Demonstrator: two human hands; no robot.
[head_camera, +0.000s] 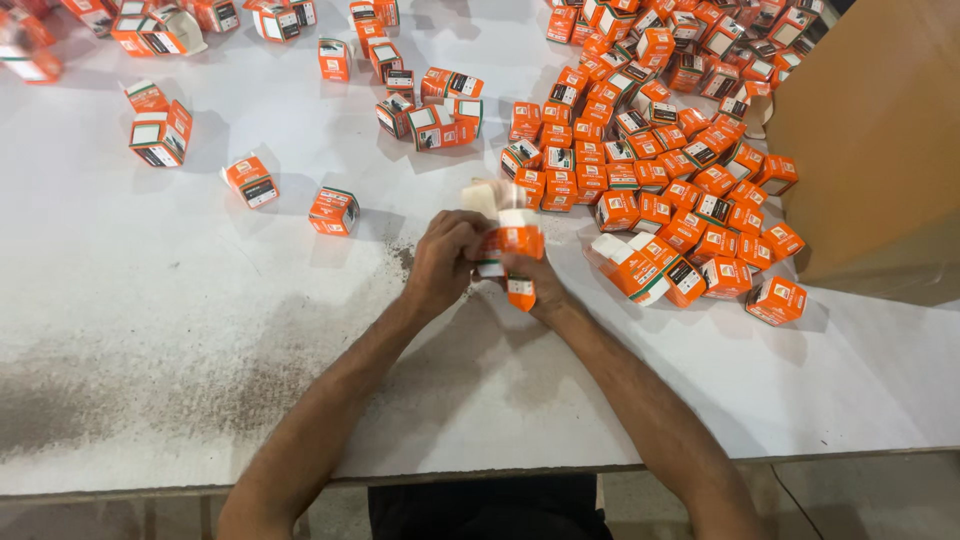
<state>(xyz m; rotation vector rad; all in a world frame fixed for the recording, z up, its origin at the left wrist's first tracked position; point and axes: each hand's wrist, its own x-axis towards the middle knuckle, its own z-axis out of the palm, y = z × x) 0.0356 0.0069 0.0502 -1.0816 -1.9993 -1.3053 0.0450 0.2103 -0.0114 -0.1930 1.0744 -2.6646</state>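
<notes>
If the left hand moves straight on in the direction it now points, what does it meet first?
The left hand points up and right, already touching the small orange carton held with the right hand. Beyond it, probably the pile of orange boxes.

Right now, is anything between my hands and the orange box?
No. Both the left hand and right hand already grip the orange box directly, above the table; nothing visible sits between them.

White worktable (150, 300), grey-smudged; brown cardboard wall (880, 130) at right; pale floor (860, 495) below.
</notes>
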